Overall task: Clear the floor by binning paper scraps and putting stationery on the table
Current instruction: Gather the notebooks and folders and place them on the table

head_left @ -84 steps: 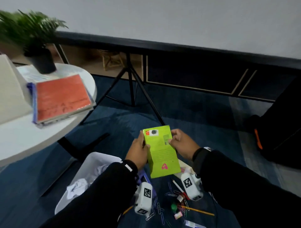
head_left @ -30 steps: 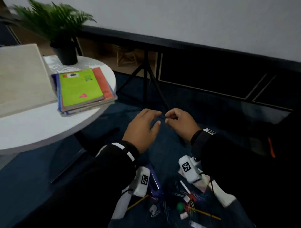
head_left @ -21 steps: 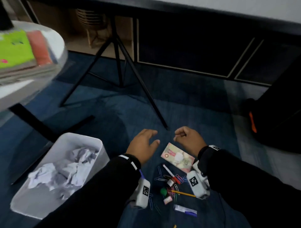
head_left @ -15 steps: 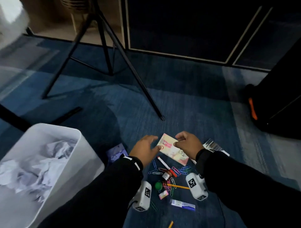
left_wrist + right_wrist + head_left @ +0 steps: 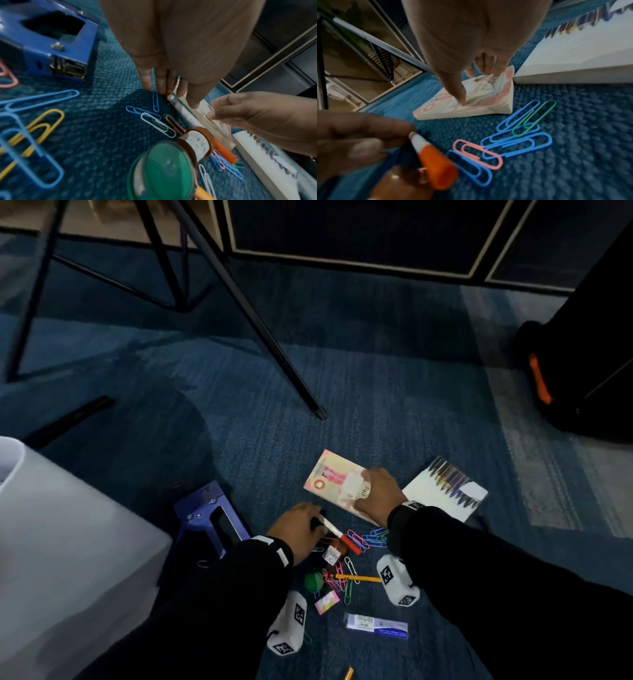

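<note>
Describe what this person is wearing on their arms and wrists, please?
Both arms are in long black sleeves; the left sleeve has a white stripe at the cuff. The right wrist carries a dark band. Under each wrist hangs a white camera block printed with black square code markers.

The head view is dim and a little grainy, with a round soft shadow on the carpet. The bin at the left edge is smeared. Both wrist views are brighter, strongly curved at the edges; the near clips are blurred.
</note>
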